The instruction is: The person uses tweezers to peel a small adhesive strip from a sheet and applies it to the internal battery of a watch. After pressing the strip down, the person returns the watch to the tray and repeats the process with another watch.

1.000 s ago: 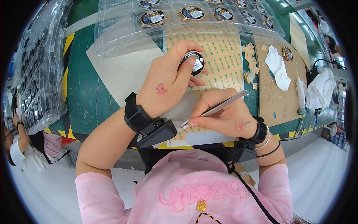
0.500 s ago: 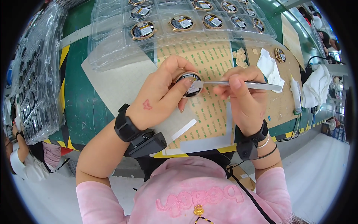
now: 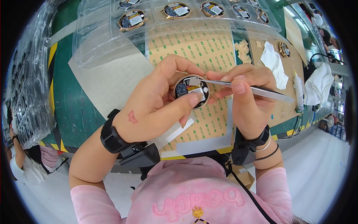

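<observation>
My left hand is closed round an opened round watch case with a gold-coloured rim. A dark circuit board, a strip of yellow and a silver battery show inside it. The left thumb lies over the battery's lower right edge, with the other fingers behind the rim. My right hand grips silver tweezers, pointing left. At their tips is a small pale grey square, over the upper part of the case; whether it touches the inside I cannot tell. The right fingertips are close to the rim.
A clear plastic tray with several similar watch cases stands at the back. Under my hands lie a tan printed adhesive sheet and a grey-white sheet. Tan scraps, a white cloth and a white tube are on the right.
The tweezer tips and pale square have shifted from over the battery to the upper part of the case. My left thumb has moved lower right, exposing more of the board.
</observation>
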`<state>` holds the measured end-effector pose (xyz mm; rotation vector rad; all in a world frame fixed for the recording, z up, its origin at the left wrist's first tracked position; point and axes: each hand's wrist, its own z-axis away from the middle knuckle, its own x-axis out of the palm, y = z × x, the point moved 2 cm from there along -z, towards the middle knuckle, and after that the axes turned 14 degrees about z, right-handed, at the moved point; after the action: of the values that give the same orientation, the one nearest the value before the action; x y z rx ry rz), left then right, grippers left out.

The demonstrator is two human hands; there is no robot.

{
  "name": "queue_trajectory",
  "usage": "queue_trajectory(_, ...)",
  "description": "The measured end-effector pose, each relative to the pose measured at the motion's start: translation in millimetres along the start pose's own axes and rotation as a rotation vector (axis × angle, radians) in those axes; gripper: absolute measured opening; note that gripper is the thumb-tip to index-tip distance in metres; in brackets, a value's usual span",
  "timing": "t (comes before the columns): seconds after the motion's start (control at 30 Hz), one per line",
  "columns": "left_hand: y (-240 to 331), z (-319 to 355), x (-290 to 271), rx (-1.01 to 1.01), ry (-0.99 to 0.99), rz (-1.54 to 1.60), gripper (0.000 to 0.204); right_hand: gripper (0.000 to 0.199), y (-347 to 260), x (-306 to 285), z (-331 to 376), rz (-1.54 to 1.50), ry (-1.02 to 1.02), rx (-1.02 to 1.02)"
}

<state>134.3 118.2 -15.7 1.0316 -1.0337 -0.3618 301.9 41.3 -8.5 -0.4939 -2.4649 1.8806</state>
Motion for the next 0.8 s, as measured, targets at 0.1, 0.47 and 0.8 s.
queue_trajectory(0.1,0.0,-0.7,-1.1,0.007,-0.019,-0.025,0.03,0.015,1.1,-0.6,0.9,0.02,-0.008,-0.008)
queue_trajectory(0.47,-3.3,-1.4,-4.1,-0.048,-0.043,-0.077,0.027,0.014,-0.9,-8.0,1.5,0.189,-0.08,-0.065)
queue_trajectory(0.8,1.4,-0.6,-2.8,-0.106,-0.043,-0.047,0.029,0.013,-0.3,-7.4,-1.3,0.177,-0.128,-0.07)
